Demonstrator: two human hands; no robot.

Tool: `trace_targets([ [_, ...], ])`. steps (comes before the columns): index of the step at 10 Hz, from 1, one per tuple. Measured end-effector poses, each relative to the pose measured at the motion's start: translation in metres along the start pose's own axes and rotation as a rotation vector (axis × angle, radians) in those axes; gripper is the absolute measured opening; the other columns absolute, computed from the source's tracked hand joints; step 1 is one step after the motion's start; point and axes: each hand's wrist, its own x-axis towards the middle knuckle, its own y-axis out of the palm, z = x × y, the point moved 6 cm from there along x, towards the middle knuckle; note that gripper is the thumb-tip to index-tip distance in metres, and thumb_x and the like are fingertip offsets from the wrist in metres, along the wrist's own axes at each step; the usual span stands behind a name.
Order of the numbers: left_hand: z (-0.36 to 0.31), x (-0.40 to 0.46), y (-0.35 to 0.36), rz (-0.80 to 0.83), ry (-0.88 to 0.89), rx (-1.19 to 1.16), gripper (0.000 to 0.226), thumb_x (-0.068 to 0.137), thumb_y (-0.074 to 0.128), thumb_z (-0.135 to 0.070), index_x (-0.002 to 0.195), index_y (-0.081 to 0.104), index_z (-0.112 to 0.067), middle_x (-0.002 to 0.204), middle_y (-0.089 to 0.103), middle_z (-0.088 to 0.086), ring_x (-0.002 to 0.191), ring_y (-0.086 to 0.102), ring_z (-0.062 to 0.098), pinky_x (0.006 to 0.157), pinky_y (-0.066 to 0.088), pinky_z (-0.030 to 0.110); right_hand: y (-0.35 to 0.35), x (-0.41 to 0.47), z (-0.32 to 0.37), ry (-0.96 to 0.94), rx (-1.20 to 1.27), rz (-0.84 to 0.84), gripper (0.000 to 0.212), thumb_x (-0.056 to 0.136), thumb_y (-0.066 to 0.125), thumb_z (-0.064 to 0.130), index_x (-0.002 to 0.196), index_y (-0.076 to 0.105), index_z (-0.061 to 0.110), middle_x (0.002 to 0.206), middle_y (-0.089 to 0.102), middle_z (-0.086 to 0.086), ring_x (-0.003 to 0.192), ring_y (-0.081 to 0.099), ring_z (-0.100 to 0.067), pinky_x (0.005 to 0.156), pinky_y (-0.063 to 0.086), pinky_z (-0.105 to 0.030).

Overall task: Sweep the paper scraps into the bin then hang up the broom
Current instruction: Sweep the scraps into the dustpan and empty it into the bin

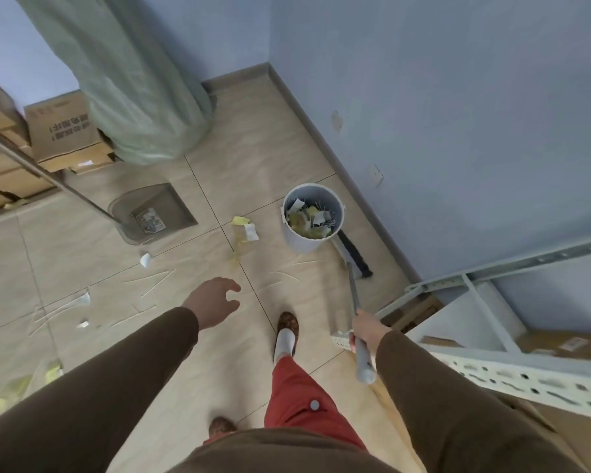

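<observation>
Right hand (364, 331) grips the broom (354, 264) handle, fingers wrapped round it, and the broom head sits on the floor (280, 155) just right of the bin (309, 216), touching its base. The bin is already loaded with yellow and white scraps. Left hand (215, 302) hovers out front, fingers loosely spread, holding nothing. Paper scraps (244, 228) lie just left of the bin, with more scattered at near left. The dustpan (154, 213) rests farther left, one piece inside.
</observation>
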Motion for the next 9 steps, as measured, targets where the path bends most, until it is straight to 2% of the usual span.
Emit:
trace_targets([
  [1, 0.022, -0.032, 0.027, 0.024, 0.003, 0.001, 0.039, 0.094, 0.060, -0.031, 0.133, 0.060, -0.025, 0.145, 0.052, 0.002, 0.131, 0.049, 0.023, 0.108, 0.038, 0.034, 0.026, -0.038, -0.034, 0.067, 0.251, -0.014, 0.022, 0.106, 0.034, 0.015, 0.115, 0.052, 0.006, 0.075, 0.045, -0.009, 0.054, 0.044, -0.015, 0.033, 0.040, -0.015],
  [2, 0.040, -0.059, 0.051, 0.043, -0.004, -0.009, 0.039, 0.094, 0.060, -0.031, 0.133, 0.060, -0.025, 0.142, 0.053, 0.004, 0.129, 0.050, 0.024, 0.107, 0.039, 0.035, 0.019, -0.089, -0.064, -0.011, 0.397, 0.014, 0.008, 0.101, 0.044, 0.010, 0.100, 0.052, 0.009, 0.073, 0.050, -0.005, 0.055, 0.049, -0.014, 0.038, 0.045, -0.018],
  [3, 0.053, -0.083, 0.070, 0.048, -0.002, -0.026, 0.039, 0.094, 0.061, -0.031, 0.132, 0.060, -0.025, 0.139, 0.055, 0.004, 0.125, 0.053, 0.025, 0.105, 0.041, 0.035, 0.018, -0.116, -0.078, -0.082, 0.370, -0.019, 0.017, 0.101, 0.042, 0.004, 0.112, 0.055, 0.007, 0.071, 0.049, -0.007, 0.054, 0.048, -0.014, 0.042, 0.045, -0.021],
  [4, 0.065, -0.105, 0.084, 0.051, 0.005, -0.042, 0.039, 0.093, 0.061, -0.031, 0.132, 0.060, -0.026, 0.138, 0.055, 0.004, 0.121, 0.055, 0.024, 0.104, 0.041, 0.034, 0.030, -0.127, -0.095, -0.105, 0.229, -0.068, 0.028, 0.102, 0.032, 0.000, 0.121, 0.052, 0.006, 0.067, 0.046, -0.012, 0.052, 0.045, -0.018, 0.048, 0.040, -0.029],
  [5, 0.081, -0.123, 0.092, 0.036, -0.019, -0.061, 0.038, 0.093, 0.061, -0.031, 0.131, 0.060, -0.026, 0.137, 0.055, 0.003, 0.121, 0.055, 0.023, 0.104, 0.041, 0.033, 0.043, -0.114, -0.088, -0.103, 0.105, -0.117, 0.020, 0.101, 0.032, 0.002, 0.114, 0.046, 0.009, 0.067, 0.048, -0.010, 0.053, 0.047, -0.018, 0.046, 0.042, -0.027],
  [6, 0.100, -0.136, 0.100, 0.023, -0.052, -0.062, 0.037, 0.094, 0.061, -0.031, 0.131, 0.061, -0.025, 0.136, 0.056, 0.005, 0.121, 0.055, 0.024, 0.104, 0.041, 0.034, 0.075, -0.099, -0.080, -0.074, 0.051, -0.046, 0.018, 0.102, 0.036, 0.003, 0.115, 0.047, 0.005, 0.074, 0.046, -0.006, 0.057, 0.047, -0.014, 0.035, 0.043, -0.018],
  [7, 0.117, -0.147, 0.105, 0.014, -0.091, -0.074, 0.037, 0.094, 0.061, -0.030, 0.130, 0.061, -0.024, 0.136, 0.057, 0.005, 0.122, 0.055, 0.025, 0.103, 0.041, 0.033, 0.124, -0.106, -0.089, -0.075, -0.069, -0.011, 0.025, 0.106, 0.024, 0.014, 0.112, 0.045, 0.003, 0.079, 0.041, -0.007, 0.059, 0.042, -0.014, 0.032, 0.039, -0.015],
  [8, 0.130, -0.154, 0.109, 0.014, -0.124, -0.099, 0.037, 0.094, 0.061, -0.030, 0.130, 0.062, -0.024, 0.137, 0.058, 0.006, 0.122, 0.056, 0.025, 0.101, 0.042, 0.032, 0.176, -0.127, -0.104, -0.101, -0.037, 0.107, 0.028, 0.104, 0.018, 0.016, 0.122, 0.038, 0.006, 0.078, 0.043, -0.009, 0.051, 0.042, -0.015, 0.032, 0.036, -0.014],
  [9, 0.136, -0.158, 0.106, 0.015, -0.129, -0.121, 0.037, 0.093, 0.062, -0.030, 0.130, 0.063, -0.024, 0.137, 0.058, 0.006, 0.121, 0.057, 0.025, 0.100, 0.043, 0.032, 0.194, -0.149, -0.107, -0.013, 0.059, 0.231, 0.032, 0.102, 0.023, 0.013, 0.128, 0.041, 0.013, 0.074, 0.045, -0.008, 0.047, 0.041, -0.011, 0.036, 0.037, -0.016],
])
